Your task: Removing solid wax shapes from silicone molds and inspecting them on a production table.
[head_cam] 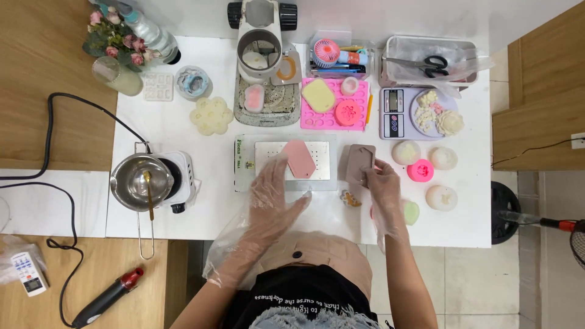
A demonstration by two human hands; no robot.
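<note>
Near the table's (183,122) front edge, the right hand (382,183) pinches the brown mould (359,162), upright-long just above its fingers, while the left hand (272,198) lies flat, released, touching the pink tag (298,158).

I see everything through one camera on my head, looking almost straight down from well above the white table (183,122). The far wall edge lies at the top of the view, my own body at the bottom. It takes in the whole tabletop, with wood floor to my left and tiles to my right.
</note>
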